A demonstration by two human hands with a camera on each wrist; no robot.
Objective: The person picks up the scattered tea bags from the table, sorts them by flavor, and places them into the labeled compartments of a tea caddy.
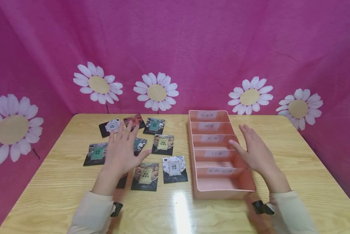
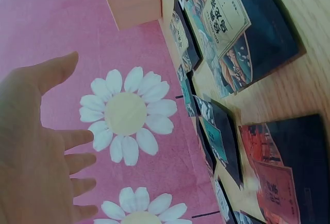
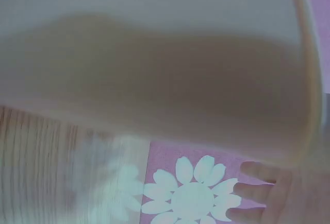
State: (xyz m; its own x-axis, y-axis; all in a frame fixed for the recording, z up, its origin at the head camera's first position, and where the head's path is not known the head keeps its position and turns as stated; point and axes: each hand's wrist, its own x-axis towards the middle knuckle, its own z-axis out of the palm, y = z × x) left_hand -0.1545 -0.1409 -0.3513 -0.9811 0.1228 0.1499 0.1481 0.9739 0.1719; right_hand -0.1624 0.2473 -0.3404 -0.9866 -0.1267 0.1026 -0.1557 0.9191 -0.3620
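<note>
My left hand point(image 1: 122, 154) hovers over several dark tea sachets, its fingers spread and nothing held. Around it lie sachets with green labels, such as one at the far side point(image 1: 154, 126), and a red-labelled sachet point(image 1: 134, 121). Closer to me are a yellow-labelled sachet point(image 1: 145, 177) and a white-labelled sachet point(image 1: 175, 169). The left hand partly hides some. A pink divided box point(image 1: 210, 194) with labelled compartments stands right of the sachets. My right hand point(image 1: 255, 151) is at the box's right side, fingers extended; whether the thumb touches the box I cannot tell.
Wooden table point(image 1: 303, 182) carries everything. A pink cloth point(image 1: 204, 58) with white daisies hangs behind and at the sides. Black straps show at both wrists. Blurred pale material point(image 3: 154, 74) covers much of the right wrist view.
</note>
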